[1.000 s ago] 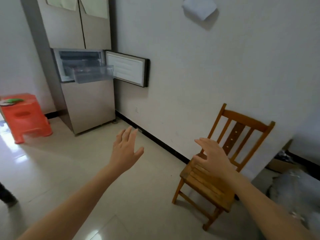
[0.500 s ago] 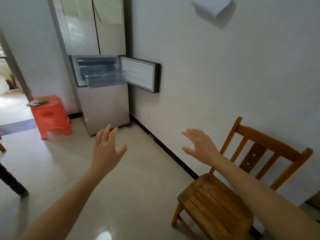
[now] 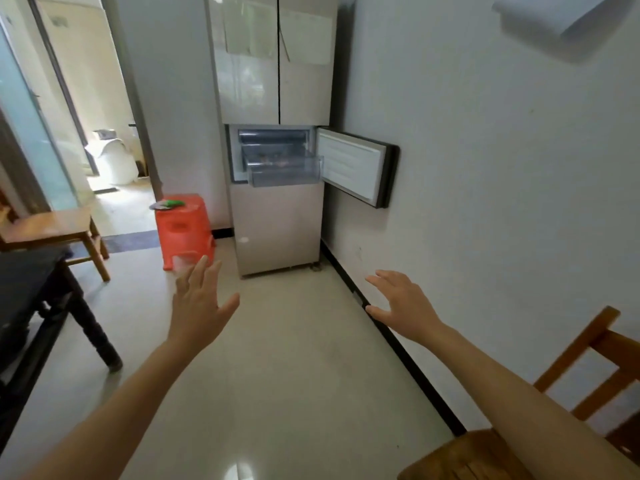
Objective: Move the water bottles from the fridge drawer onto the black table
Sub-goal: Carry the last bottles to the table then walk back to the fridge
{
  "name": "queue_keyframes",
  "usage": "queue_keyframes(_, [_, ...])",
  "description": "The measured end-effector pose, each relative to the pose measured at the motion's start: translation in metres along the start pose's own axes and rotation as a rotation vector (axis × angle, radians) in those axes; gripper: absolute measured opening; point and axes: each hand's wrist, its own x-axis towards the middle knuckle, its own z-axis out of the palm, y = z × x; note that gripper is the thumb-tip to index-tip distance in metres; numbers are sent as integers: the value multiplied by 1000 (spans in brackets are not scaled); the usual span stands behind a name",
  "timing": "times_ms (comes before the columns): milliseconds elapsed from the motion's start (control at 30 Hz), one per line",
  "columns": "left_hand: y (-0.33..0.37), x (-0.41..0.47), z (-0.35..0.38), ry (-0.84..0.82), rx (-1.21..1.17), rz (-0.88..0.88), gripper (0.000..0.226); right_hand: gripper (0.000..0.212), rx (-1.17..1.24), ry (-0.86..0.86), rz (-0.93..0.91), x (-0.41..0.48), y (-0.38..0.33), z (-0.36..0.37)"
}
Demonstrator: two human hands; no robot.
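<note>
Both bare forearms reach forward into the air. The left hand (image 3: 199, 308) is raised with straight, spread fingers and thumb out; the right hand (image 3: 403, 303) is palm down, fingers spread, holding nothing.

Tall beige fridge (image 3: 277, 81): the upper doors are smooth and glossy and reflect the room. Pale paper sheets (image 3: 242, 29) lie flat on them.
Pulled-out clear plastic fridge drawer (image 3: 285, 171): transparent and smooth (contents too blurred to identify).
Open compartment door (image 3: 349, 164): ribbed white moulded plastic liner with a dark matt edge.
Squat orange plastic stool (image 3: 183, 226): smooth, with a slight sheen.
Black table (image 3: 24, 275): dark top and legs, dull sheen.
Brown slatted wooden chair (image 3: 467, 459): varnished, with grain visible on the seat.
Cream floor tiles (image 3: 294, 393): polished, with mirror-like highlights.
White painted wall (image 3: 502, 202): matt, faintly marked.
</note>
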Motion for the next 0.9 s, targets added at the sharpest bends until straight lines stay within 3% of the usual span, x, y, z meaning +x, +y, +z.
queue_keyframes(367, [-5,190,61,117,-121,23,59,56,33,136,65,193,54,-31])
queue_keyframes(667, [-66,274,146,3,-102,-96,64,59,49,-84,113,317,103,47])
queue_keyframes(900, [-61,393,200,82,-73,-134,59,58,121,-34,46,456,148,75])
